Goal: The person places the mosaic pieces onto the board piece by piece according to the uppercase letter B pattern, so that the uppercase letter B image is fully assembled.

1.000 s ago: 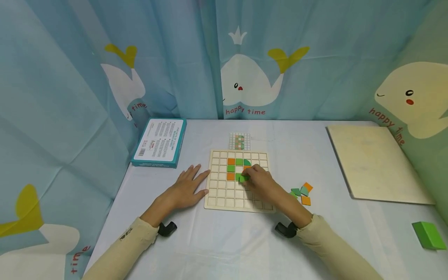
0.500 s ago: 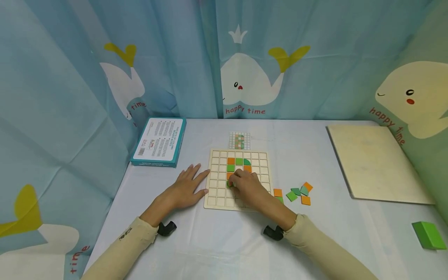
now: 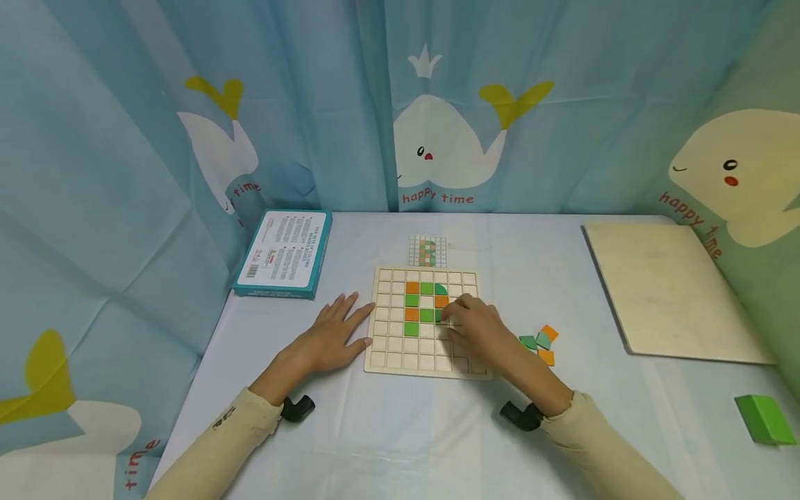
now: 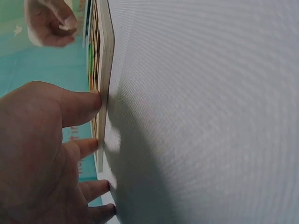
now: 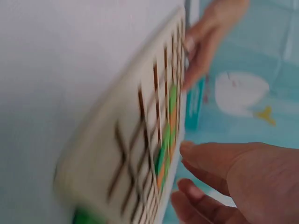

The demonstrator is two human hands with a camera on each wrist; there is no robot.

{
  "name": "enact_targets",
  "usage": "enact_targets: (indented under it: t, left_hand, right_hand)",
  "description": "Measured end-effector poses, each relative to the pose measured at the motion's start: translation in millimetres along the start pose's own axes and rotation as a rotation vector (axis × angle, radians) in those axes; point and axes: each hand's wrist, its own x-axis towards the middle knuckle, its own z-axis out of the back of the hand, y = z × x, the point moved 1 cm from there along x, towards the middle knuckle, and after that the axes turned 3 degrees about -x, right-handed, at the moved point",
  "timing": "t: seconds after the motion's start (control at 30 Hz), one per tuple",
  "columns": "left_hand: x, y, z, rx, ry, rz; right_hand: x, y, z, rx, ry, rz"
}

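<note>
A wooden grid board (image 3: 390, 347) lies on the table, with several orange and green square tiles set in its cells. A green tile (image 3: 411, 329) sits lowest in the left column of tiles. My left hand (image 3: 334, 337) lies flat with fingers spread, its thumb and index finger touching the board's left edge. Above the board's right part is my right hand (image 3: 478, 326), fingers loosely bent, near a dark green piece (image 3: 439, 316) partly hidden by them. In the right wrist view, that hand's fingers (image 5: 205, 156) are apart with nothing seen between them.
A small pattern card (image 3: 428, 251) lies behind the board. Loose tiles (image 3: 546, 357) lie to the right, some behind my right arm. A teal box (image 3: 284, 255) is at the back left, a wooden panel (image 3: 675, 292) at the right, and a green block (image 3: 765, 420) farther right.
My right hand went left across the board, leaving a green tile in the lower left cell, then moved back right and came away from it. My left hand has stayed put.
</note>
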Motion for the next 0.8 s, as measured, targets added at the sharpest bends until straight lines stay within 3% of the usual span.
enact_targets:
  t: [0.17,0.3,0.4,0.6,0.8]
  left_hand:
    - [-1.0,-1.2,0.7,0.007,0.0,0.012]
    - [-1.3,-1.0,0.8,0.009,0.002,0.011]
    - [-1.4,-0.8,0.8,0.005,0.001,0.009]
    - [-0.4,-1.4,0.5,0.005,-0.002,0.002]
    - [-0.8,-2.9,0.5,-0.006,0.002,0.006]
  right_hand:
    - [-14.5,-38,25,0.107,0.138,-0.172]
    - [-24.9,-59,34,0.116,0.242,-0.257]
    - [-30.6,-68,34,0.102,0.253,-0.27]
    - [-33.7,-78,33,0.139,0.186,-0.263]
    - [-38.9,-76,30,0.206,0.228,-0.234]
